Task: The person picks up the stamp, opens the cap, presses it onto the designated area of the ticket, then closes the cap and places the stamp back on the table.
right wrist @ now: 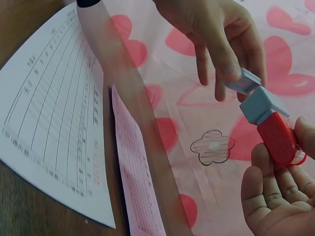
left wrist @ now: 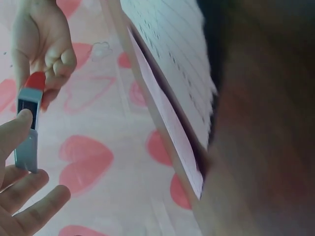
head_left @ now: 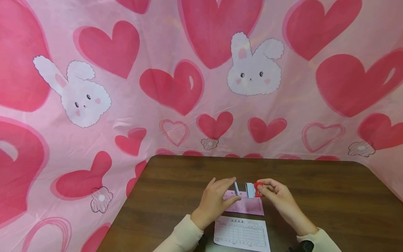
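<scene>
Between thumb and fingers my right hand [head_left: 278, 196] holds a small stamp with a red body [head_left: 259, 189] and a pale blue-grey block [head_left: 250, 190] at its left end. My left hand [head_left: 214, 201] pinches a pale grey-blue cap [head_left: 237, 188] by its edges. A narrow gap separates cap and stamp in the head view. From the right wrist, the cap [right wrist: 244, 81] appears close beside the stamp's block [right wrist: 263, 104], with the red body [right wrist: 276, 140] on my right fingers. Both hands are raised over a pink printed slip [head_left: 245, 207].
A white printed form [head_left: 240, 232] with a ruled grid lies nearer me than the pink slip. Both papers rest on a dark brown wooden table [head_left: 330, 196]. Behind it hangs a pink cloth [head_left: 217, 101] with hearts and rabbits.
</scene>
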A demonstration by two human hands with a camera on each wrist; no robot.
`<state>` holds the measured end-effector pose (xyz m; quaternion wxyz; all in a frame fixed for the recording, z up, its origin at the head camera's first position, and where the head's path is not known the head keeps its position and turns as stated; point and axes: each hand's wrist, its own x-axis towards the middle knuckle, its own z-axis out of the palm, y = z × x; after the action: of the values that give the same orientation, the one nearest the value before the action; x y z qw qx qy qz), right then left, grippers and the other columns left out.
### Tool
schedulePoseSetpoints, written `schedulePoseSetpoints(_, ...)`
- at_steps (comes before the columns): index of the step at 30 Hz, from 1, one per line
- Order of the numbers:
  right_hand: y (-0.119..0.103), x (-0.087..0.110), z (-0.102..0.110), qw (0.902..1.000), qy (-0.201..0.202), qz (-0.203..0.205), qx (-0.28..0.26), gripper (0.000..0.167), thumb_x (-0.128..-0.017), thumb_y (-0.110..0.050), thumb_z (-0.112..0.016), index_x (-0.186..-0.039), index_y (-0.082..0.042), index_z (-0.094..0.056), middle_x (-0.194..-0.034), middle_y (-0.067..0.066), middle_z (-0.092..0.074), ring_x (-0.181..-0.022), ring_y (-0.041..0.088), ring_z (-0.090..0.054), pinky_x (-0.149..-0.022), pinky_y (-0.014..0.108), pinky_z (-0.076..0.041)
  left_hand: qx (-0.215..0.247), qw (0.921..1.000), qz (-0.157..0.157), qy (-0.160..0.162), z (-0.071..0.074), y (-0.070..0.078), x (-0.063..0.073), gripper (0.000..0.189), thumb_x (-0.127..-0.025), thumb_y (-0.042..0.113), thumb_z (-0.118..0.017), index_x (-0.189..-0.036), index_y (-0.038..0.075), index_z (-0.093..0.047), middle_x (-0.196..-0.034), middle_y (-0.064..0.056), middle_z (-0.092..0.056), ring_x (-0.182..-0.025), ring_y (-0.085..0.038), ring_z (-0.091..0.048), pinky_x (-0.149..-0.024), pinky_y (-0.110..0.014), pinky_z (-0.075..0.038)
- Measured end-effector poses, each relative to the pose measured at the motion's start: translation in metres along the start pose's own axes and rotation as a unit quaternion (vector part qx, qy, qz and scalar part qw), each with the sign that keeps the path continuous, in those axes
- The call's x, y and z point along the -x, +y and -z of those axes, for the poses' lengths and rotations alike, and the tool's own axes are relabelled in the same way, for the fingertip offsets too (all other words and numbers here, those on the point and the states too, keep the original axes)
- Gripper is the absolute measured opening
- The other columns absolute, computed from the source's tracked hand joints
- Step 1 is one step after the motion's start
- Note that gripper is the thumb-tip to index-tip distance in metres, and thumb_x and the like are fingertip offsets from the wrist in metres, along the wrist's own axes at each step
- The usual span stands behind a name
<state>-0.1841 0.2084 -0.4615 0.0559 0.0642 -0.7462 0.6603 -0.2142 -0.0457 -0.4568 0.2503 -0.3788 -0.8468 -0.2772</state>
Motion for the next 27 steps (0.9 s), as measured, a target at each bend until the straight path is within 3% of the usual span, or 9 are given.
schedulePoseSetpoints(7, 0.001, 0.0, 0.01, 0.9998, 0.016, 0.003, 0.015, 0.031, -0.103, -0.006, -0.066, -0.126, 0.014, -0.062, -0.095, 0.003, -0.075, -0.084, 0.017, -0.072, -0.078, 0.028, -0.058, -0.036, 0.9991, 0.016, -0.015, 0.013, -0.018, -0.001, 0.061, -0.086, 0.032, -0.089, -0.139, 0.009, -0.069, -0.13, -0.003, -0.074, -0.118, -0.019, -0.07, -0.105, -0.063, -0.048)
schedulePoseSetpoints(12, 0.001, 0.001, 0.018, 0.9989, 0.028, 0.007, 0.037, 0.032, -0.102, -0.007, -0.068, -0.126, 0.013, -0.063, -0.095, 0.006, -0.075, -0.083, 0.017, -0.071, -0.076, 0.027, -0.058, -0.064, 0.9957, 0.043, -0.05, 0.024, -0.036, -0.003, 0.06, -0.086, 0.03, -0.09, -0.139, 0.009, -0.07, -0.122, -0.002, -0.074, -0.112, -0.02, -0.072, -0.102, -0.065, -0.05)
schedulePoseSetpoints(19, 0.002, 0.002, 0.023, 0.9966, 0.031, 0.034, 0.068, 0.027, -0.1, -0.004, -0.07, -0.122, 0.011, -0.066, -0.093, 0.002, -0.074, -0.081, 0.012, -0.072, -0.076, 0.027, -0.06, -0.098, 0.9862, 0.078, -0.109, 0.035, -0.061, -0.001, 0.059, -0.084, 0.026, -0.091, -0.135, 0.004, -0.071, -0.119, -0.008, -0.075, -0.104, -0.029, -0.073, -0.096, -0.065, -0.052)
schedulePoseSetpoints(27, 0.006, 0.004, 0.028, 0.9934, 0.025, 0.061, 0.094, 0.023, -0.099, -0.002, -0.071, -0.12, 0.008, -0.068, -0.092, -0.004, -0.073, -0.08, 0.016, -0.07, -0.072, 0.026, -0.057, -0.102, 0.9725, 0.137, -0.159, 0.04, -0.082, 0.002, 0.047, -0.082, 0.025, -0.093, -0.121, 0.005, -0.075, -0.114, -0.012, -0.076, -0.1, -0.033, -0.073, -0.097, -0.073, -0.048)
